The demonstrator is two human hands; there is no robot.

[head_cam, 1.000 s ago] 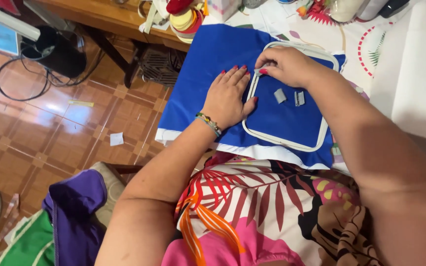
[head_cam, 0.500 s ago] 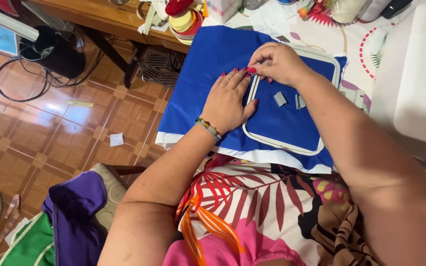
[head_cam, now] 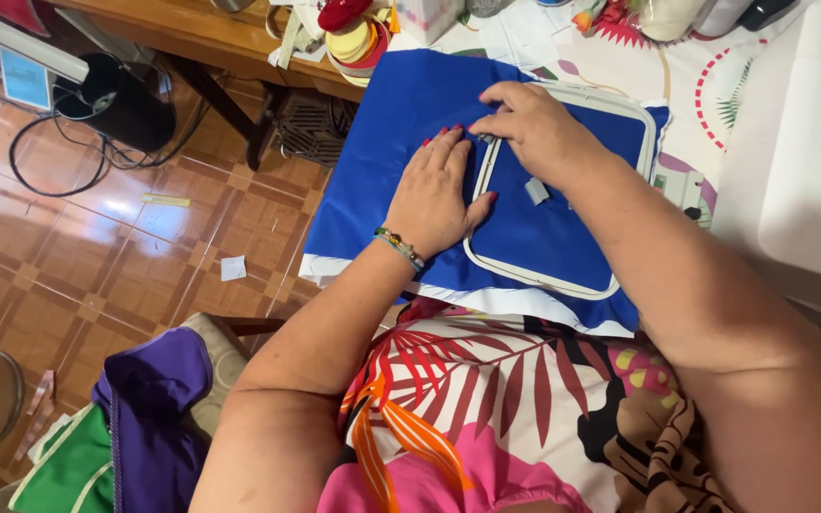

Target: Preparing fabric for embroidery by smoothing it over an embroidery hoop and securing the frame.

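Both your hands sit on the blue fabric [head_cam: 401, 133] in the white embroidery hoop [head_cam: 486, 171]. Your right hand [head_cam: 539, 133] has slid from the hoop's top edge to its upper-left corner, fingertips pinched together on a small clip there. Your left hand [head_cam: 439, 195] stays flat, fingers spread, thumb over the hoop's left rim. Looks like you're fastening that corner; a grey clip [head_cam: 536, 191] lies loose inside.

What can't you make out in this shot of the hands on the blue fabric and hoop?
Head view only:
- Hoop: its right side is hidden under the right forearm.
- Right hand: whatever its fingertips pinch at the hoop corner is too small to tell.
- Blue fabric: the part beneath the left hand is covered.
- White machine: cut off by the frame edge.
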